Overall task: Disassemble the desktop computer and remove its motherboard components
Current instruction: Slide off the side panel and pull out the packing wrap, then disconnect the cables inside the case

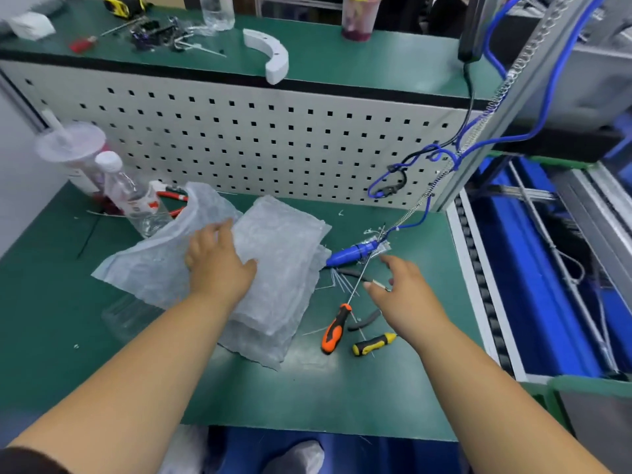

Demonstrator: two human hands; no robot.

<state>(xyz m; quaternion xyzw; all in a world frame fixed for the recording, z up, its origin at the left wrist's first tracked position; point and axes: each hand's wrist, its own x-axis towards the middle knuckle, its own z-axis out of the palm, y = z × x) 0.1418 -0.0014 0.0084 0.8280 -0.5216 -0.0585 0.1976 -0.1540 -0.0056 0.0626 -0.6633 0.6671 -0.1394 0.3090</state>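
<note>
A green counter (307, 398) is seen from above, backed by a white pegboard (239, 131). At frame centre a sheet of bubble wrap (280, 248) is spread on the counter, and the left hand (219, 265) is laid flat on it with the fingers straight and spread; nothing is gripped. To the right of centre the right hand (407, 295) is held over a scatter of tools, its fingers loosely extended and apart; whether the items beneath are touched cannot be told. No computer or motherboard is visible; whether anything is covered by the wrap cannot be told.

Just left of the right hand an orange screwdriver (337, 328) is laid with its shaft pointing up-right, and beside it a yellow screwdriver (374, 343) is partly hidden under the wrist. A blue tool (352, 253) is laid at the wrap's right edge, tied to a coiled cord (478, 131) running to the upper right. At the left a water bottle (133, 196) and a lidded cup (73, 155) are stood near the pegboard, with red-handled pliers (172, 200) behind the wrap. On the upper shelf (376, 59) a white curved part (270, 53) is placed.
</note>
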